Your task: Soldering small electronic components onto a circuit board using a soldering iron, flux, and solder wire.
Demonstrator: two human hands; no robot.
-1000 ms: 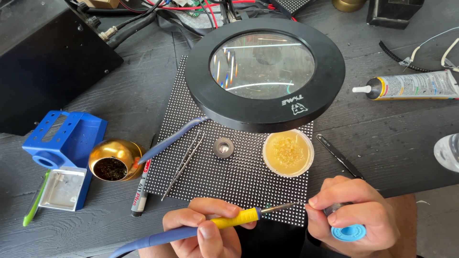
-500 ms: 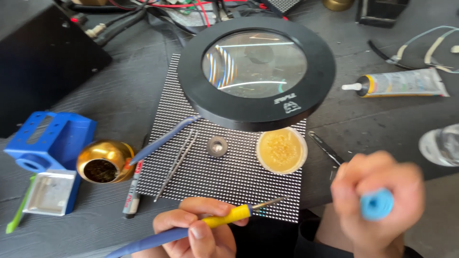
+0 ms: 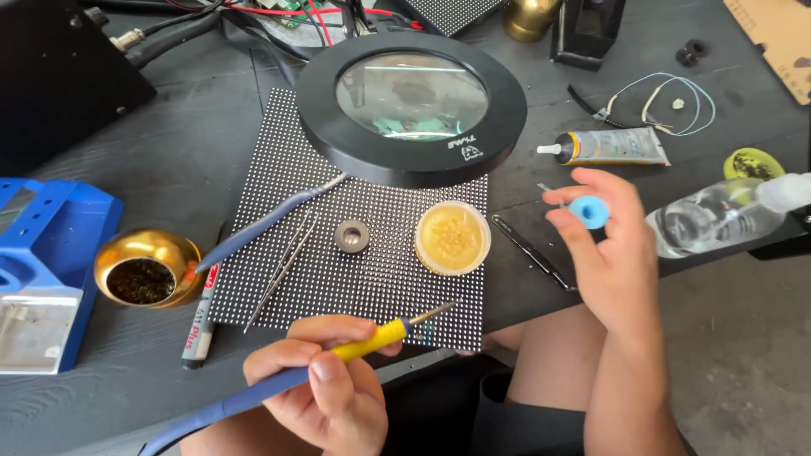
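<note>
Now your left hand (image 3: 325, 397) grips a yellow-and-blue soldering iron (image 3: 338, 359), tip just past your fingers over the dotted panel (image 3: 372, 279). Your right hand (image 3: 608, 245) pinches a small blue spool (image 3: 589, 211) at its fingertips.

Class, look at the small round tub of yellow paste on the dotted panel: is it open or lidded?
Open. The round tub shows its yellow paste from above, uncovered; no lid sits on it.

head cam | looks steeply down | close over dark table (image 3: 169, 160) | single view
</note>
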